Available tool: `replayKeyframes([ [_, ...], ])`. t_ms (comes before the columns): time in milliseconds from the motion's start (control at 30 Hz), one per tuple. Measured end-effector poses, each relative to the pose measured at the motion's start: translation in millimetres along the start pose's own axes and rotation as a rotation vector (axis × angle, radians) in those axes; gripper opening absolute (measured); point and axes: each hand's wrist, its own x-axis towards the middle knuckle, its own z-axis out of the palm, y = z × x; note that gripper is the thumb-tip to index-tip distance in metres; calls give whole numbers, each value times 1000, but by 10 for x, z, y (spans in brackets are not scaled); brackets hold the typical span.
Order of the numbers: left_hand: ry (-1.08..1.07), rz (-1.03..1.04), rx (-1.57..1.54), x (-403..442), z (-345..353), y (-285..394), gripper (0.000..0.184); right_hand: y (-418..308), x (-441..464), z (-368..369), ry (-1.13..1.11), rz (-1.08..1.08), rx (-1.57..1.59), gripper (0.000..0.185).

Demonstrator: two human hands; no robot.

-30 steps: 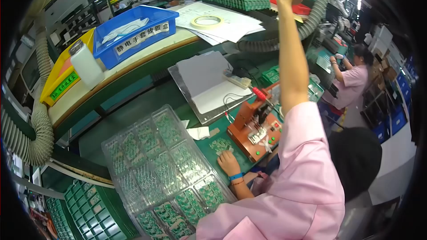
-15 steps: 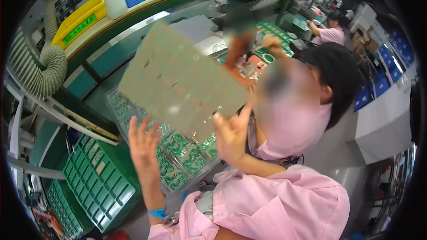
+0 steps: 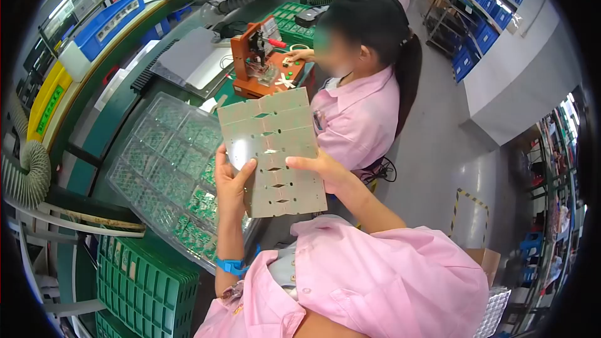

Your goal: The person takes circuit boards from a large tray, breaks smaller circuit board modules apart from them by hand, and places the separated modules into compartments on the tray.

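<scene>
White bottle [image 3: 75,62] stands between yellow bin [image 3: 47,97] and blue bin [image 3: 97,39] — ribbed duct [image 3: 31,172] curves below the yellow bin.

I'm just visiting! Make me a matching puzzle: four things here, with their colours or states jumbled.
Things:
1. wristband
2. flat panel
3. labelled bin
4. slotted crate

Colours or states:
A. green
B. yellow
C. held between the left hand and right hand
D. blue

Pairs: 1-D, 2-C, 3-B, 4-A
</scene>
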Motion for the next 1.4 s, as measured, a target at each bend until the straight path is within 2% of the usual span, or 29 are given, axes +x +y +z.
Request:
replayKeyframes([
  [167, -66, -65, 77, 137, 203, -134, 55, 37, 44, -242, 189, -93, -90, 48],
  [300, 15, 104, 203, 169, 355, -246, 51, -80, 51, -333, 290, -181, -375, 44],
  [333, 37, 95, 211, 157, 382, -266, 51, -48, 76, -345, 275, -162, -368, 44],
  [467, 91, 208, 628, 196, 556, -281, 39, 56, 278, -380, 180, -335, -391, 49],
  [500, 103, 194, 635, 169, 578, -314, 39, 127, 325, -381, 174, -318, -384, 49],
  [633, -59, 101, 403, 140, 639, -431, 32, 374, 575, -366, 259, -589, -702, 48],
  [667, -71, 6, 431, 141, 598, -402, 33, 397, 596, -371, 268, -625, -747, 48],
  [700, -80, -94, 457, 134, 548, -345, 35, 373, 550, -362, 207, -440, -596, 48],
  [733, -63, -109, 455, 134, 506, -280, 35, 334, 492, -350, 147, -252, -444, 48],
  [800, 121, 212, 1066, 139, 413, -180, 33, 286, 405, -311, 26, 123, -137, 47],
  [867, 86, 144, 1070, 77, 317, -287, 33, 373, 239, -245, -107, 307, -203, 43],
  [967, -92, 19, 1055, 5, 194, -459, 33, 879, 14, -163, -161, 354, -11, 37],
  [1133, -59, 102, 958, -72, 60, -376, 34, 827, 114, -60, -189, 514, 80, 33],
  [1200, 102, 26, 597, -100, 60, -282, 38, 662, 257, -36, -165, 347, 68, 30],
  [1233, 157, 8, 475, -92, 39, -255, 40, 601, 326, 1, -65, 49, 24, 30],
  [1300, 389, 72, 491, -44, -198, -418, 50, 476, 443, 6, 189, -388, -33, 45],
  [1333, 257, -224, 180, -95, -191, -456, 52, 493, 480, 6, 181, -380, -38, 45],
  [1367, 117, -505, -138, -142, -152, -503, 54, 536, 522, 11, 135, -565, -102, 49],
  [1400, 128, -501, -144, -138, -77, -560, 54, 595, 560, 22, 86, -750, -164, 55],
])
